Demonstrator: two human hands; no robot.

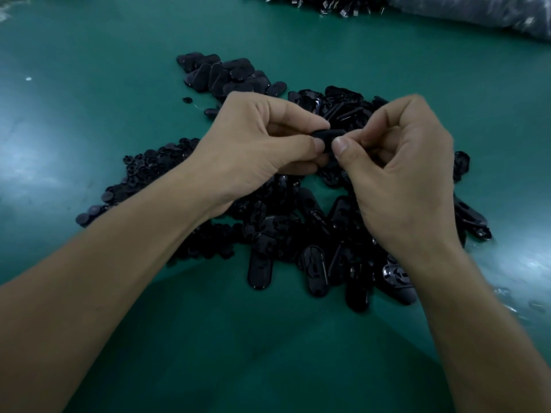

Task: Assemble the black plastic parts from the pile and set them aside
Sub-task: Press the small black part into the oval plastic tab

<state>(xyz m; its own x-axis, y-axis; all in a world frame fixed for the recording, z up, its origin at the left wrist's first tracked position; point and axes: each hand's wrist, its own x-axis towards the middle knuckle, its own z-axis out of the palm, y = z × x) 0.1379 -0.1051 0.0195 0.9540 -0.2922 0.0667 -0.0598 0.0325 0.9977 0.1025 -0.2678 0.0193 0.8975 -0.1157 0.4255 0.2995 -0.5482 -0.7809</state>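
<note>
A small black plastic part [328,138] is pinched between both hands above the middle of the table. My left hand [253,144] grips its left end with thumb and fingers. My right hand [399,174] grips its right end with thumb and forefinger. Under the hands lies a pile of black oval parts [301,248]. A heap of small round black pieces [149,177] lies to the left. A group of black oval parts [226,74] lies apart at the back. How the held part is put together is hidden by my fingers.
The green table top [89,99] stretches around the piles. At the far edge lie several more dark parts [328,5] and a clear plastic bag [477,13] at the back right. Clear plastic wrap [512,299] lies at the right.
</note>
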